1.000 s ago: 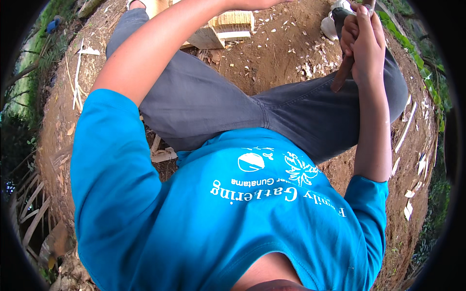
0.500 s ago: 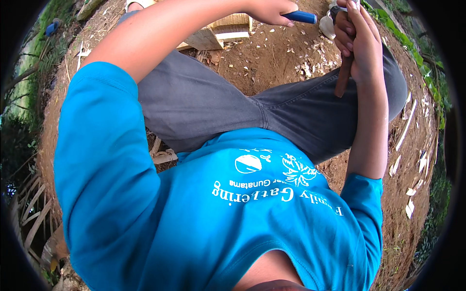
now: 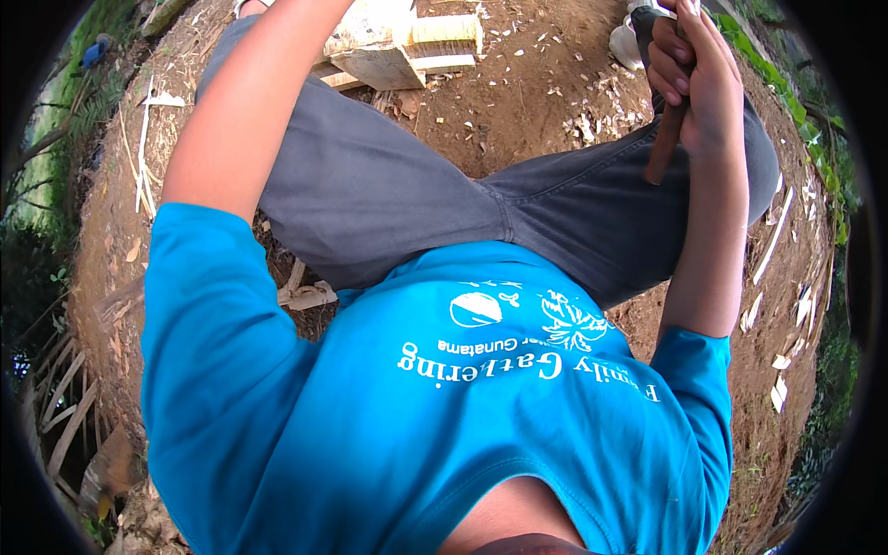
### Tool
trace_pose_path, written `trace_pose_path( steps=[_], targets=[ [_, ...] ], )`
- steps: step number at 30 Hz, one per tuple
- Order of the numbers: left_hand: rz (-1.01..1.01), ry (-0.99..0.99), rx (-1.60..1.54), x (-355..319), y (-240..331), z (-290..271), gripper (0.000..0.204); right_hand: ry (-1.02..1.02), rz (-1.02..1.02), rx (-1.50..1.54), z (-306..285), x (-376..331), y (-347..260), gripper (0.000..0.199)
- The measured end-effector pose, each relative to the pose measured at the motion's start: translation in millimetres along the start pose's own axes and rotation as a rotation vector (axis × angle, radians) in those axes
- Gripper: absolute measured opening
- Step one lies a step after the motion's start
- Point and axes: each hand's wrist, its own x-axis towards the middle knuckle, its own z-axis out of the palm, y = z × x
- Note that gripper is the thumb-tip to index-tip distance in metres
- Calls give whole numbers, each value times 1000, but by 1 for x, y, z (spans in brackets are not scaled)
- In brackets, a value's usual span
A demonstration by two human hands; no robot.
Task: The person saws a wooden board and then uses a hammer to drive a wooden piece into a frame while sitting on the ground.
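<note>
My right hand is at the upper right, above my bent right knee. Its fingers are closed around a brown stick-like piece, whose lower end sticks out below the fist. The upper end is cut off by the picture's top edge. My left forearm runs up and out of the picture, so the left hand and anything in it are hidden. Nearest to that arm stands a pale block of cut wood with a round yellowish piece of wood against it.
Brown soil strewn with pale wood chips lies between my legs. Long shavings are scattered on the right. A white object is beyond my right knee. Split wood lies by my left hip; green plants border both sides.
My left hand, which held a blue cylindrical object near the right hand, has swung left and out past the top edge. The right hand has shifted slightly rightward, still gripping the brown piece.
</note>
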Motion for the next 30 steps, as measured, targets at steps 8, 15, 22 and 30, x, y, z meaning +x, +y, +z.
trace_pose_path(
  steps=[8, 15, 22, 30],
  targets=[
    [-70, 195, -47, -3, -40, -2, 21, -84, 24, 5, 6, 12, -8, 20],
    [-54, 272, 61, 4, -37, 2, 24, -403, 85, 302, -61, 65, 6, 23],
    [-84, 250, -154, 0, -43, -3, 25, -35, -226, -375, 85, 28, -57, 24],
    [-36, 313, -142, -12, -38, -1, 25, -108, -63, -1003, 139, 62, -86, 26]
  ],
)
